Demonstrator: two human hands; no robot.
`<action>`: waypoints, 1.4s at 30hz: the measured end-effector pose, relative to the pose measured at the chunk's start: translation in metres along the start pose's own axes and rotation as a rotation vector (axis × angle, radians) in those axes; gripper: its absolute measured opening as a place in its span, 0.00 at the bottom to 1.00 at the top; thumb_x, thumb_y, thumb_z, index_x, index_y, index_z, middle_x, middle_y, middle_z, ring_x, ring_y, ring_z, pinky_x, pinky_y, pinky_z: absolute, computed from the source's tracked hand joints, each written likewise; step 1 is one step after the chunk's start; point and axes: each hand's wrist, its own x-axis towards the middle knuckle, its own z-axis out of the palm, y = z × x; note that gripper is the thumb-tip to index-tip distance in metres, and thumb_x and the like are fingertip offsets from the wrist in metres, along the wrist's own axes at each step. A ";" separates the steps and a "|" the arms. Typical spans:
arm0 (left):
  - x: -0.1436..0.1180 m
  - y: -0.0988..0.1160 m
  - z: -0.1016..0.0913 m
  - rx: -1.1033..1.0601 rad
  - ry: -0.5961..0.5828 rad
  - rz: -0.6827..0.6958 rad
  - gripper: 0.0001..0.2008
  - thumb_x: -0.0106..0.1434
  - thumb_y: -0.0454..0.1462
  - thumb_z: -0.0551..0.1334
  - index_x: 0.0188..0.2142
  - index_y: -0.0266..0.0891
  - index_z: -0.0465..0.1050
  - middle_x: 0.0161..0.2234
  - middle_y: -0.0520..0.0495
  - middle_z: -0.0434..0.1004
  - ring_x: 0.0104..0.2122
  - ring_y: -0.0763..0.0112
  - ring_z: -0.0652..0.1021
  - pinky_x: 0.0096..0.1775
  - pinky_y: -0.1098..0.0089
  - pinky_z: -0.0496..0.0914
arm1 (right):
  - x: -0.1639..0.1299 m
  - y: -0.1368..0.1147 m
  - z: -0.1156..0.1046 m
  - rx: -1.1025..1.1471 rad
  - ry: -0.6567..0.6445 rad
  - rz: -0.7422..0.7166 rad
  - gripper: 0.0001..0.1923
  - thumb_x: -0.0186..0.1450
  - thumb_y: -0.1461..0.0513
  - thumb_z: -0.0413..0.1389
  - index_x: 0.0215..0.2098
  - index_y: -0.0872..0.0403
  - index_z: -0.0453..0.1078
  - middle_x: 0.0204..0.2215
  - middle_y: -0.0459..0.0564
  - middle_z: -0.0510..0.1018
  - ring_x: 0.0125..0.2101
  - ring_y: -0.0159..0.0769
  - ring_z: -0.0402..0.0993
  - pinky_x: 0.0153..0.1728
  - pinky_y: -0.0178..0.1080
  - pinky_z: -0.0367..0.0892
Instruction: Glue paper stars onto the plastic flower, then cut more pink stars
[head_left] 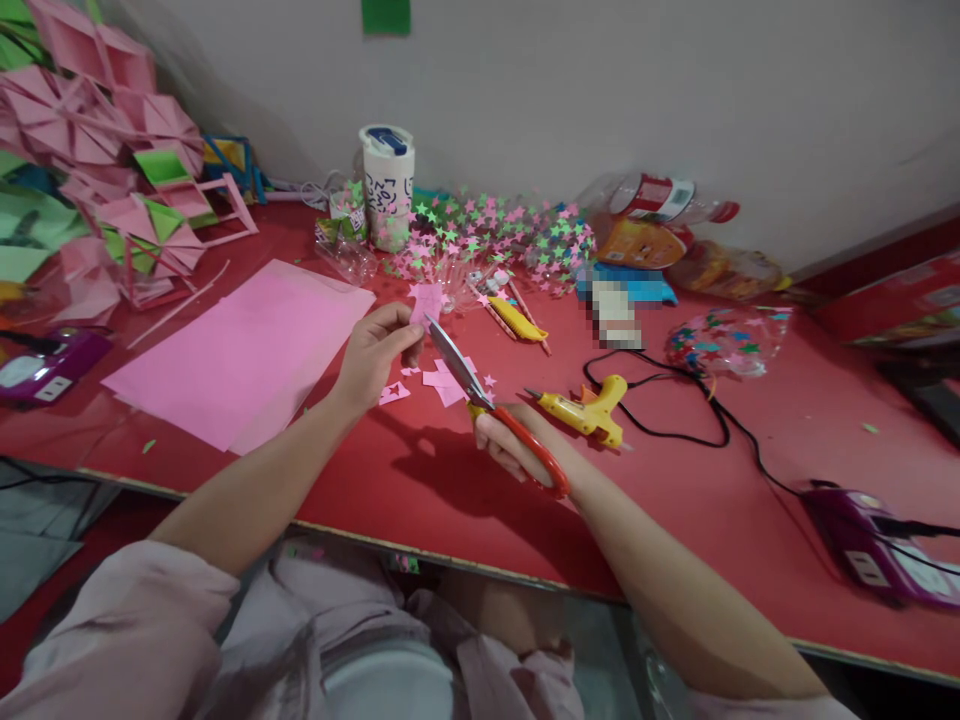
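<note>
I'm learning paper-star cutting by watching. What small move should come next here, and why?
Probably close the scissors on the pink paper piece: the left hand pinches it at the blade tips, and the right hand grips the red handles.

A small pink paper piece (426,301) is pinched upright above the red table, its lower edge between the parted steel blades of red-handled scissors (491,408).

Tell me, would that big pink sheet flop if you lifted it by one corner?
Probably. The pink sheet lies flat and looks thin, so it would likely droop. It seems light; a push would likely slide it across the red table.
</note>
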 end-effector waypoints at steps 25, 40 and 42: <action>-0.002 -0.005 0.005 -0.011 0.051 -0.031 0.06 0.54 0.34 0.60 0.22 0.39 0.66 0.16 0.56 0.66 0.16 0.82 0.67 0.20 0.78 0.62 | 0.002 0.007 0.015 0.059 0.138 0.042 0.24 0.58 0.42 0.53 0.20 0.53 0.59 0.07 0.37 0.57 0.07 0.23 0.52 0.10 0.30 0.48; 0.000 -0.004 0.003 -0.019 0.048 -0.054 0.06 0.53 0.34 0.61 0.22 0.38 0.66 0.15 0.57 0.66 0.15 0.83 0.67 0.20 0.79 0.62 | 0.002 0.004 0.011 -0.004 0.149 0.034 0.26 0.57 0.41 0.54 0.21 0.52 0.58 0.08 0.36 0.56 0.08 0.23 0.52 0.10 0.29 0.48; 0.000 -0.003 0.003 -0.020 0.042 -0.056 0.06 0.53 0.34 0.61 0.22 0.38 0.66 0.16 0.57 0.67 0.16 0.83 0.67 0.20 0.79 0.63 | 0.002 0.004 0.010 -0.015 0.144 0.027 0.25 0.56 0.41 0.54 0.20 0.52 0.58 0.09 0.36 0.57 0.08 0.23 0.52 0.10 0.30 0.48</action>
